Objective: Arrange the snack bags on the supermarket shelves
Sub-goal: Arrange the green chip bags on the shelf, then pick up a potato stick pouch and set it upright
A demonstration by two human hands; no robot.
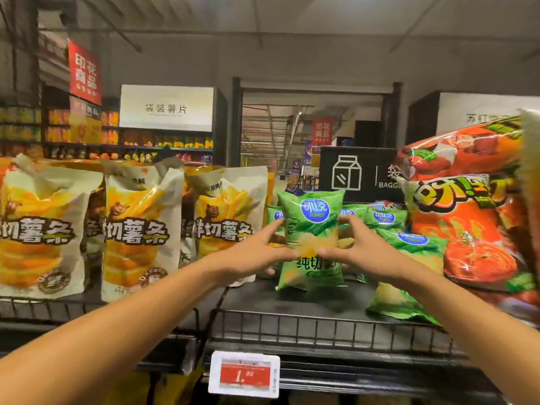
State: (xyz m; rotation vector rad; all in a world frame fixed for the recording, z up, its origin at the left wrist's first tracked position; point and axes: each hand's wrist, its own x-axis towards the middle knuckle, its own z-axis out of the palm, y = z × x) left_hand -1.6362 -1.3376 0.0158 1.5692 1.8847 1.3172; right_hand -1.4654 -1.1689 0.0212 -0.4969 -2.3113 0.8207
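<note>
So from the head cam, the shelf [306,301] is pretty crowded: three big white-and-yellow fry bags [140,229] stand upright along the left stretch, right up against each other, and the nearest one sits just beside the left hand. On the right end there's a pile of big orange-red snack bags [467,229] leaning in toward the middle, kinda crowding that side. More green chip bags [385,219] stand at the back edge behind the one being handled, and another green bag [400,305] lies flat near the front right, almost touching the wire rail [321,325] along the shelf's front edge. A red-and-white price tag [244,374] hangs below the front edge. A black sign with a carton icon [359,173] sits behind the shelf. The green chip bag [311,238] itself is upright in the middle of the shelf, bottom edge resting on the shelf floor. Both arms reach straight forward. The left hand [254,252] holds the bag's left side, the right hand [359,247] the right side, fingers [347,222] spread behind the bag and both thumbs pressed on its front, nearly meeting at the middle.
</note>
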